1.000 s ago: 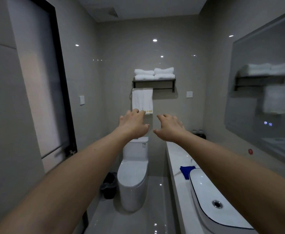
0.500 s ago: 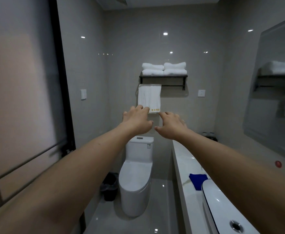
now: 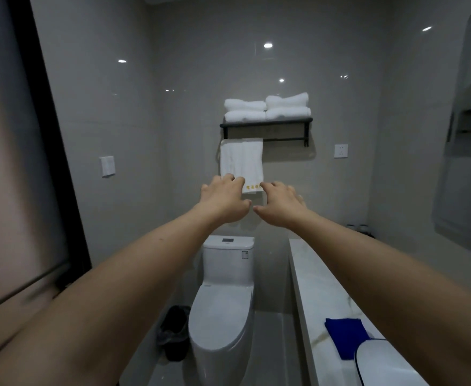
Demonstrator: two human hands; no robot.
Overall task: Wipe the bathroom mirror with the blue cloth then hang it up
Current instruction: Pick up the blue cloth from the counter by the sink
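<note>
Both arms reaching out ahead, side by side. Left hand (image 3: pixel 223 197) and right hand (image 3: pixel 280 203) hanging in air with fingers loosely bent, grasping nothing. Blue cloth (image 3: pixel 344 337) lying well below and right of them on pale counter (image 3: pixel 316 291), touching rim of white sink (image 3: pixel 382 363). Mirror (image 3: pixel 468 151) showing on right wall. Black rack (image 3: pixel 266 125) carrying 4 folded towels (image 3: pixel 267 107), white towel (image 3: pixel 241 160) hanging underneath. Dark bin (image 3: pixel 174 332) sitting beside toilet (image 3: pixel 223 310), contents unclear.
</note>
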